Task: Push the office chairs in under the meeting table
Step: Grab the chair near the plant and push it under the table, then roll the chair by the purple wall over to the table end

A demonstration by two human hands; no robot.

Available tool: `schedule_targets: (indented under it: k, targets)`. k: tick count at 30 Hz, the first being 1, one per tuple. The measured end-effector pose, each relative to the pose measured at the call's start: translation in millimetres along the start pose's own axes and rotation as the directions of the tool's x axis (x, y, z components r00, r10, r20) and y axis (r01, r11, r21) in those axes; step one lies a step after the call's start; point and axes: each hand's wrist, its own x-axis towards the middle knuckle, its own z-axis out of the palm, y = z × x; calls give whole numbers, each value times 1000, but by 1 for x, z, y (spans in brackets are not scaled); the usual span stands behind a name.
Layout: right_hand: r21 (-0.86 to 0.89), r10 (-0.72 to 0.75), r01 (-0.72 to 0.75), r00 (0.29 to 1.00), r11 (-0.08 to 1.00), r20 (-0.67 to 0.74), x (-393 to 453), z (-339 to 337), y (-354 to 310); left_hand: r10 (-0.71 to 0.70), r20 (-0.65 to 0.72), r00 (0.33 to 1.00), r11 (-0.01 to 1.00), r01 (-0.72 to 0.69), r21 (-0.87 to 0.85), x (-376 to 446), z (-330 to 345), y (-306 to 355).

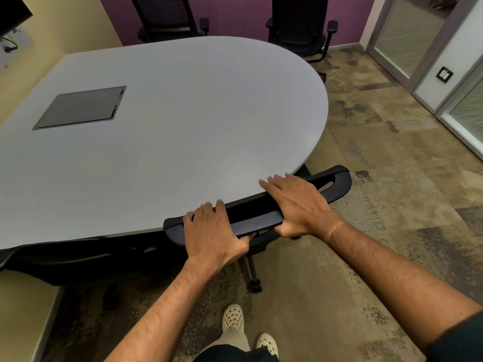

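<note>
The fingers of the right hand and of the left hand are curled closed over the top of the black office chair back, thumbs underneath. The chair stands at 5 o'clock of the grey counter, its back touching the edge, seat hidden beneath. Two more chairs stand at 12 o'clock

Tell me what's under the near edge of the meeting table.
The seat of the office chair both hands grip is hidden beneath the meeting table; only its backrest top, a leg and caster show. Another dark chair sits tucked left.
</note>
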Motion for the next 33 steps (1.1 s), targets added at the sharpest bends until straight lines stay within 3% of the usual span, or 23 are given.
schedule_targets:
  k: [5,10,14,19,27,33]
  targets:
    - [117,-32,38,998,992,-54,-12,-7,2,133,48,990,977,-123,-175,4,-11,-2]
    - [318,95,-17,969,948,-230,-23,-18,13,244,-154,957,902,-283,-326,31,-33,9]
    - [266,274,-185,895,946,-353,-22,-37,32,341,-247,907,858,-407,-312,67,-40,26]
    - [179,394,-351,804,919,-445,-17,-63,58,434,-347,831,803,-532,-269,118,-49,52]
    - [123,529,-560,655,819,-540,-18,-81,97,562,-439,701,701,-686,-198,173,-66,108]
    - [119,588,-647,582,753,-561,-32,-84,134,608,-460,648,632,-745,-214,198,-66,152]
